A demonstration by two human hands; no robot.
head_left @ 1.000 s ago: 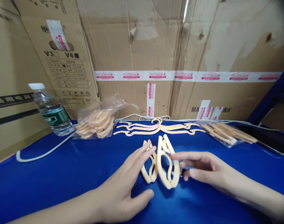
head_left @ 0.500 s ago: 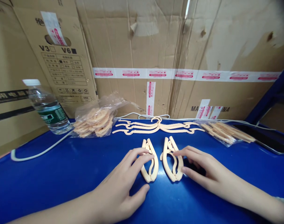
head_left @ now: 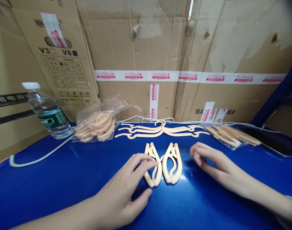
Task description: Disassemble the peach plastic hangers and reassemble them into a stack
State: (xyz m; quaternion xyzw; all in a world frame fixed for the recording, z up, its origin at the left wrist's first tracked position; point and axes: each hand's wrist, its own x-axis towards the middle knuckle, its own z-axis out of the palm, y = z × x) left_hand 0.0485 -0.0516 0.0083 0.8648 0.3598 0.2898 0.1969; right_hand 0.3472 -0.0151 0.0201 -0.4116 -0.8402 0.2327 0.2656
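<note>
Two folded cream-coloured hangers lie side by side on the blue tabletop [head_left: 174, 207]. My left hand [head_left: 128, 187] rests its fingertips on the left folded hanger [head_left: 158, 172], with the thumb spread away on the table side; it is open. To the right, the second folded hanger [head_left: 179, 164] lies flat, nearly touching the first. My right hand [head_left: 215, 163] hovers just right of it, apart from it, fingers curled in toward the thumb and nothing in them. Behind both, several unfolded hangers [head_left: 150, 131] of the same kind lie stacked, hooks pointing to the back.
A clear bag of folded hangers [head_left: 96, 124] lies back left beside a water bottle [head_left: 52, 116]. Another bag of hangers [head_left: 224, 135] is at the right, near a dark flat device [head_left: 272, 145]. A white cable [head_left: 40, 159] runs along the table. Cardboard [head_left: 136, 44] walls the back.
The right folded hanger has shifted left and turned, closer to the other one. My right hand has come off it, moved right and curled its fingers. My left hand has barely moved.
</note>
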